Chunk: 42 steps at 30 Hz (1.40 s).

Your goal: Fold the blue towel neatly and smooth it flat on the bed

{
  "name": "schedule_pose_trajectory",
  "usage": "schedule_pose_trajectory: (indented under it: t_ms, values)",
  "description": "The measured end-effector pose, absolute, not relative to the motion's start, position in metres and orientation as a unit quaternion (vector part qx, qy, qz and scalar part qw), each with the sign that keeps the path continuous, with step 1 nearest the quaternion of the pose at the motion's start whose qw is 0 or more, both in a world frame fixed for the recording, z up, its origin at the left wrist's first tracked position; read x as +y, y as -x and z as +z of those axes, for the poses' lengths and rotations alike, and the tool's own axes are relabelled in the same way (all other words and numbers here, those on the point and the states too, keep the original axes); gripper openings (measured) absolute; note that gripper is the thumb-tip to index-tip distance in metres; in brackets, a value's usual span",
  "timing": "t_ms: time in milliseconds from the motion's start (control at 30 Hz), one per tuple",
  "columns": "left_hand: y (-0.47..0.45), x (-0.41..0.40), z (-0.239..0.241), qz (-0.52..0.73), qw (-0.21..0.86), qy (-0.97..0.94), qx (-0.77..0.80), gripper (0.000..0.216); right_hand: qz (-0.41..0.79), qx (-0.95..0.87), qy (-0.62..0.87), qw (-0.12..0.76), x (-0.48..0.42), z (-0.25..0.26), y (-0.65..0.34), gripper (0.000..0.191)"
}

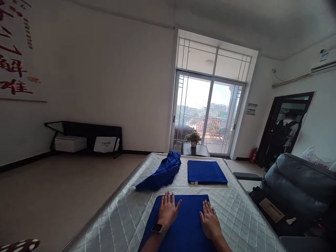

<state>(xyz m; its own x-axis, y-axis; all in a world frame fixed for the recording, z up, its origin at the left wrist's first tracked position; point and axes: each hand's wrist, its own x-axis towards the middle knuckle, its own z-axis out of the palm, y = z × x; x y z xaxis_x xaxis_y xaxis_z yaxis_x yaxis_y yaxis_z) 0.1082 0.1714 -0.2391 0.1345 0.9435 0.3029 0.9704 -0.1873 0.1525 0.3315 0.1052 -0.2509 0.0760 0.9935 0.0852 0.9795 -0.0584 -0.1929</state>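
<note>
A folded blue cloth (187, 224) lies flat on the quilted silver-white cover (123, 218) in front of me. My left hand (168, 210) rests palm down on its left part, fingers stretched out and thumb apart, with a watch on the wrist. Over the right edge of the same cloth lies my right hand (209, 219), also flat with fingers extended. Farther off, a crumpled blue cloth (164, 172) sits to the left. Beside it on the right is a neatly folded blue cloth (206, 171) with white tags at its near edge.
A dark armchair (294, 189) with a brown flat item on its seat stands close on the right. Beyond the far end are a chair (196, 150) with a potted plant (194, 137) and a glass sliding door (207, 108). A black bench (91, 129) lines the left wall.
</note>
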Motion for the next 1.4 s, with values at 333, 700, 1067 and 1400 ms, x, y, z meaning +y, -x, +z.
schedule_pose_trajectory:
  t_ms: [333, 700, 1067, 1400]
  values:
    - [-0.221, 0.118, -0.264, -0.192, -0.087, 0.86, -0.465, 0.067, 0.026, -0.707, 0.702, 0.082, 0.1, -0.251, -0.337, 0.061]
    - [-0.053, 0.133, -0.274, -0.139, -0.013, 0.776, -0.615, 0.078, 0.029, -0.687, 0.719, 0.1, 0.106, -0.254, -0.334, 0.062]
    - [-0.023, 0.124, -0.274, -0.141, 0.001, 0.757, -0.638, 0.084, 0.026, -0.689, 0.714, 0.121, 0.072, -0.246, -0.333, 0.063]
    - [-0.144, 0.09, -0.261, -0.196, -0.036, 0.845, -0.496, 0.073, 0.061, -0.69, 0.712, 0.117, 0.035, -0.263, -0.33, 0.064]
